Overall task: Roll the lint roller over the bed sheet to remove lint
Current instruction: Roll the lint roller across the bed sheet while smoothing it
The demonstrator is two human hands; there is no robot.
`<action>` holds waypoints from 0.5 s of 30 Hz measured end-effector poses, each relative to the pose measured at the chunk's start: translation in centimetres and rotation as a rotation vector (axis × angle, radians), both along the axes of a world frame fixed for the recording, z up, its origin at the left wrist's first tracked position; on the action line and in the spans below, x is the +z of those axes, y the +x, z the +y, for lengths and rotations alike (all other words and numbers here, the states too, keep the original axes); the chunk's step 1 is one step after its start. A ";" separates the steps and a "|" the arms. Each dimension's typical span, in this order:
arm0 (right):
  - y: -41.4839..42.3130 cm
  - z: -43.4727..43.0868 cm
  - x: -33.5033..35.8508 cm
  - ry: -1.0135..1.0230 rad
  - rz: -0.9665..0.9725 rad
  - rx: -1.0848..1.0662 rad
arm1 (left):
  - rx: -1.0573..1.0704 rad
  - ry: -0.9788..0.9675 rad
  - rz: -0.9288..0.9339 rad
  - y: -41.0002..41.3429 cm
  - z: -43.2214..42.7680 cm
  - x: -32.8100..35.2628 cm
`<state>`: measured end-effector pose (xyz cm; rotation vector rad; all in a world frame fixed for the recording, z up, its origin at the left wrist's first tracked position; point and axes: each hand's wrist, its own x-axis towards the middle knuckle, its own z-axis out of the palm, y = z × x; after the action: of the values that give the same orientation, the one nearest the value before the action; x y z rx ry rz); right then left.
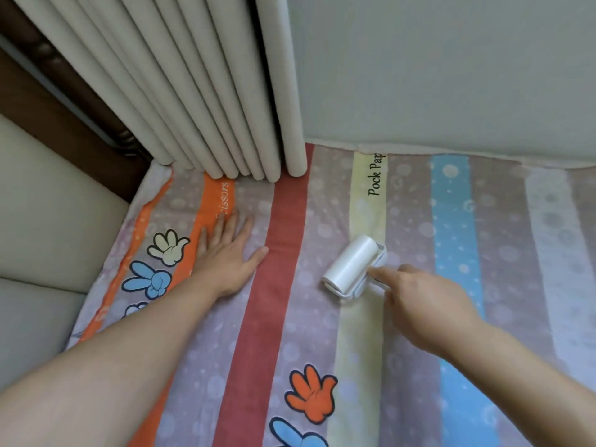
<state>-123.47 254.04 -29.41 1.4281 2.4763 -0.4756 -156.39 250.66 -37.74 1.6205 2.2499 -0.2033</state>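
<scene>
A white lint roller [353,264] lies with its drum on the striped bed sheet [283,317], over the pale yellow stripe near the middle. My right hand [422,301] grips its handle from the lower right, index finger stretched along the frame toward the drum. My left hand [227,253] lies flat on the sheet to the left of the dark red stripe, fingers spread and straight, palm pressing the fabric down. The roller's handle is mostly hidden inside my right hand.
Beige pleated curtains [206,91] hang down to the sheet at the back left. A pale wall [451,75] borders the bed at the back. A cream padded headboard [48,204] and dark wooden trim [64,101] stand at the left edge.
</scene>
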 end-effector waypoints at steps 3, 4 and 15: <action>1.8 0.4 1.5 -0.018 -0.036 0.047 | 0.073 -0.131 0.030 1.0 1.4 2.1; 2.6 0.7 2.4 -0.032 -0.050 0.060 | 0.100 -0.169 0.046 1.7 2.0 3.0; -1.1 8.1 5.3 0.085 0.210 -0.179 | -0.032 0.245 -0.156 7.1 6.5 4.2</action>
<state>-124.59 262.12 -24.16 1.7255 2.5670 -0.5898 -149.26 257.18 -33.51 1.7268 2.1988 0.1921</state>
